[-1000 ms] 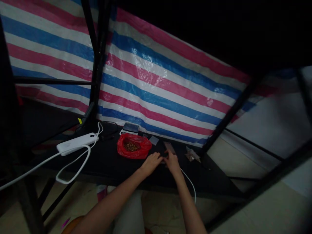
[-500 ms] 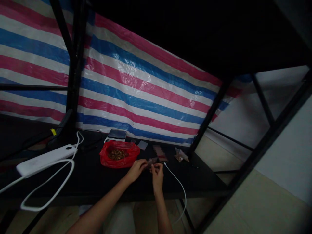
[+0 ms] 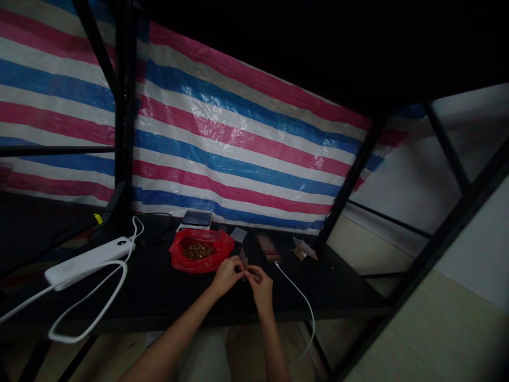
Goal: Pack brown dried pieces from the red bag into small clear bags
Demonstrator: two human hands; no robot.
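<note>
Because the hands (image 3: 227,276) (image 3: 260,286) overlap, small packet (image 3: 243,260) half hidden, details dim

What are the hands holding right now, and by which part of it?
The left hand and right hand pinch a small packet by its lower end, and its upper end sticks up free.

Dim, soft light with warped wide-angle edges.

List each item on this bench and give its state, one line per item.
Small packet: upright, pinched between both hands
Left hand: closed on it
Right hand: closed on it
Red bag: open, holding brown pieces
Phone: lying flat, cable at its end
Crumpled packet: lying loose
Power strip: lying flat, cord looped
</note>
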